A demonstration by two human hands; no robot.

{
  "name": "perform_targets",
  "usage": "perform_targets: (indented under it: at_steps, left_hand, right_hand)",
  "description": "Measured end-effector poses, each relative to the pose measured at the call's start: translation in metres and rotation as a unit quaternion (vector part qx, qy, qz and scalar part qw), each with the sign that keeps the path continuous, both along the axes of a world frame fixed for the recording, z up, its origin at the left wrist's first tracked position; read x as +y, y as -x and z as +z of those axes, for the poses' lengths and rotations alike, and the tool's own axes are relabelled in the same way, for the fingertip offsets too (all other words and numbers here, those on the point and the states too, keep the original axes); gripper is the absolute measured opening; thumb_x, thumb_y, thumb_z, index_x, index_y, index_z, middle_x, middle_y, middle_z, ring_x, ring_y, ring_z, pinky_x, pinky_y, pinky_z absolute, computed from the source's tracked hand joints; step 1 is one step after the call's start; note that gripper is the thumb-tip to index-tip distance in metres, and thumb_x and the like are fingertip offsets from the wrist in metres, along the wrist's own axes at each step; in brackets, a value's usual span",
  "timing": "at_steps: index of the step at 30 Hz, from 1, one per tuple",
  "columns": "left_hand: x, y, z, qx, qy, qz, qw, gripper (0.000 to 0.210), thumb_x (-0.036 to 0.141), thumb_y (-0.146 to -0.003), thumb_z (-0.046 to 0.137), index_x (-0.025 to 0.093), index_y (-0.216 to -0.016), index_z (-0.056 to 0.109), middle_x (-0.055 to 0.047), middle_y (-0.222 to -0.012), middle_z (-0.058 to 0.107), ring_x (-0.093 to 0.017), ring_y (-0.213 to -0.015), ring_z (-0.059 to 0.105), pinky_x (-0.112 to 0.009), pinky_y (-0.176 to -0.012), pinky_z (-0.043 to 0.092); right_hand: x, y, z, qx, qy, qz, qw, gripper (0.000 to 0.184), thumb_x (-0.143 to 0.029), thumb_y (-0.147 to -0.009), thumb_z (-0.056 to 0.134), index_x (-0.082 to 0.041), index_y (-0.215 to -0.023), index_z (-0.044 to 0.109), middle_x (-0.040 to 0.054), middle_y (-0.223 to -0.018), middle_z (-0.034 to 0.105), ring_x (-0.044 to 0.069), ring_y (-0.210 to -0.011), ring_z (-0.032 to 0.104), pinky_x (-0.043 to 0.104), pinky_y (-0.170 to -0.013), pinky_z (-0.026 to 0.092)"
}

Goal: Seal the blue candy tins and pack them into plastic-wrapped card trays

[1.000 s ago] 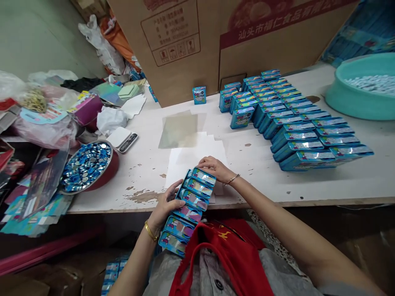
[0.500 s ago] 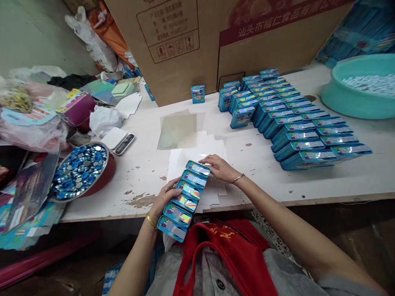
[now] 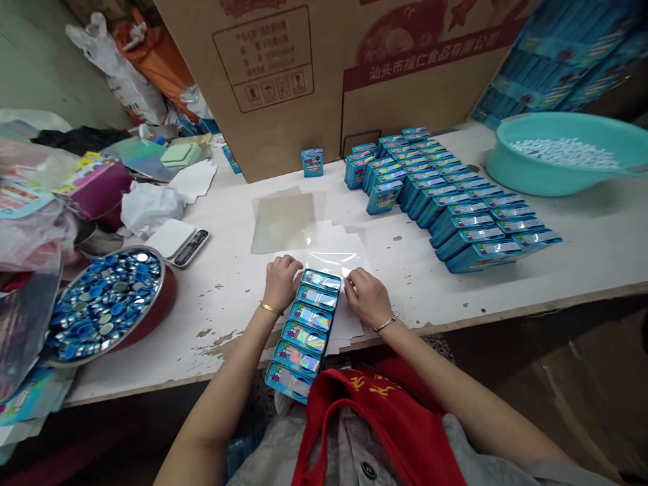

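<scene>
A row of several small blue tins (image 3: 307, 335) with shiny labels runs from the white sheets to the table's front edge, against my red apron. My left hand (image 3: 280, 285) is beside the far left end of the row, its fingers closed in a pinch. Across from it, my right hand (image 3: 369, 297) has curled fingers by the far right end. Between the fingertips a clear plastic film (image 3: 331, 255) shows as a thin bright edge just past the far tin; both hands seem to grip its sides. White paper sheets (image 3: 349, 237) lie underneath.
Translucent sheets (image 3: 283, 223) lie ahead. Rows of blue tins (image 3: 448, 196) stand to the right, near a turquoise basin (image 3: 547, 169) of white pieces. On the left are a bowl of blue-silver pieces (image 3: 116, 297) and a scale (image 3: 182, 243). A carton (image 3: 283, 128) stands behind.
My left hand has let go of the tin row's side and moved forward to its far end. My right hand has shifted right and nearer, fingers now curled. The view has turned slightly.
</scene>
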State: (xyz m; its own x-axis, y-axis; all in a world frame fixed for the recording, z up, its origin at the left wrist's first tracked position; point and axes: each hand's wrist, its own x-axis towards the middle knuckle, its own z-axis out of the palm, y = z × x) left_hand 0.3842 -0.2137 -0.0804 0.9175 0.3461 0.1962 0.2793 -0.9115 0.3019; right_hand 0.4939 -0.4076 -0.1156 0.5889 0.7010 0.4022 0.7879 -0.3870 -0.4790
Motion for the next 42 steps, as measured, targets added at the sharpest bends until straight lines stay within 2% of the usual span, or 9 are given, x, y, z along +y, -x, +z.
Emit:
perform_targets:
  at_steps: [6, 10, 14, 16, 20, 22, 29, 35, 42]
  left_hand:
    - [0.001, -0.004, 0.007, -0.069, -0.038, -0.011, 0.997, 0.019, 0.025, -0.09, 0.049, 0.019, -0.074, 0.058, -0.005, -0.074, 0.058, -0.018, -0.071, 0.051, -0.031, -0.069, 0.031]
    - [0.004, -0.001, 0.011, -0.102, 0.11, -0.006, 0.989, 0.018, 0.025, -0.08, 0.055, 0.018, -0.064, 0.052, 0.0, -0.064, 0.053, -0.013, -0.06, 0.046, -0.026, -0.061, 0.033]
    - [0.012, -0.008, 0.018, -0.009, 0.289, 0.011, 0.957, 0.013, 0.022, -0.071, 0.056, 0.017, -0.06, 0.055, 0.002, -0.057, 0.053, -0.011, -0.055, 0.047, -0.024, -0.056, 0.034]
    - [0.014, -0.011, 0.027, 0.031, 0.248, 0.006, 0.968, 0.012, 0.021, -0.07, 0.056, 0.016, -0.06, 0.059, 0.001, -0.057, 0.055, -0.012, -0.056, 0.048, -0.025, -0.056, 0.033]
    - [0.007, -0.011, 0.043, 0.033, -0.006, -0.039, 0.999, 0.018, 0.019, -0.075, 0.053, 0.016, -0.059, 0.062, -0.005, -0.062, 0.059, -0.015, -0.06, 0.051, -0.029, -0.058, 0.031]
    - [0.004, -0.007, 0.046, 0.028, -0.048, -0.049, 0.997, 0.021, 0.019, -0.078, 0.052, 0.016, -0.06, 0.062, -0.007, -0.064, 0.06, -0.016, -0.06, 0.051, -0.029, -0.058, 0.03]
    - [0.001, 0.011, 0.033, -0.045, 0.011, -0.034, 0.998, 0.028, 0.026, -0.089, 0.047, 0.017, -0.067, 0.061, -0.004, -0.068, 0.059, -0.014, -0.062, 0.049, -0.028, -0.058, 0.029]
    - [0.001, 0.026, 0.026, -0.068, 0.013, -0.087, 0.994, 0.029, 0.026, -0.092, 0.046, 0.018, -0.068, 0.061, -0.006, -0.069, 0.057, -0.016, -0.067, 0.05, -0.029, -0.063, 0.032]
    - [-0.003, 0.026, 0.015, -0.107, 0.03, -0.115, 0.987, 0.027, 0.025, -0.094, 0.044, 0.017, -0.076, 0.063, -0.005, -0.071, 0.059, -0.015, -0.067, 0.053, -0.027, -0.062, 0.037]
  right_hand:
    - [0.004, 0.009, 0.015, -0.02, -0.075, -0.022, 0.997, 0.017, -0.016, -0.09, 0.043, -0.022, -0.075, 0.05, 0.0036, -0.074, 0.056, 0.017, -0.068, 0.05, 0.029, -0.062, 0.035]
    - [0.003, 0.015, 0.02, -0.002, -0.087, -0.024, 0.996, 0.018, -0.017, -0.09, 0.044, -0.023, -0.073, 0.047, 0.0024, -0.072, 0.055, 0.015, -0.064, 0.05, 0.028, -0.06, 0.036]
    - [0.001, 0.013, 0.031, 0.042, -0.079, -0.011, 0.996, 0.019, -0.016, -0.087, 0.046, -0.023, -0.069, 0.047, 0.0014, -0.07, 0.055, 0.014, -0.063, 0.049, 0.027, -0.059, 0.035]
    - [0.001, 0.01, 0.04, 0.08, -0.072, 0.007, 0.994, 0.019, -0.014, -0.083, 0.048, -0.023, -0.066, 0.046, 0.0003, -0.067, 0.054, 0.014, -0.062, 0.049, 0.027, -0.058, 0.035]
    - [0.002, 0.006, 0.053, 0.125, -0.079, 0.011, 0.989, 0.02, -0.012, -0.078, 0.05, -0.022, -0.061, 0.044, -0.0012, -0.061, 0.05, 0.013, -0.057, 0.046, 0.027, -0.055, 0.035]
    - [0.002, 0.009, 0.056, 0.107, -0.083, 0.007, 0.991, 0.021, -0.011, -0.078, 0.049, -0.023, -0.061, 0.043, -0.0008, -0.061, 0.05, 0.014, -0.058, 0.046, 0.028, -0.056, 0.035]
    - [-0.003, 0.033, 0.049, 0.004, -0.067, 0.017, 0.998, 0.022, -0.013, -0.091, 0.043, -0.023, -0.071, 0.046, 0.0024, -0.069, 0.051, 0.015, -0.065, 0.05, 0.028, -0.058, 0.037]
    - [-0.008, 0.039, 0.042, -0.066, -0.021, 0.006, 0.998, 0.023, -0.017, -0.093, 0.044, -0.022, -0.071, 0.051, 0.0022, -0.07, 0.052, 0.014, -0.06, 0.046, 0.028, -0.054, 0.032]
    - [-0.015, 0.039, 0.033, -0.06, -0.043, -0.003, 0.997, 0.02, -0.015, -0.093, 0.046, -0.022, -0.074, 0.05, 0.0012, -0.069, 0.051, 0.013, -0.062, 0.047, 0.026, -0.055, 0.034]
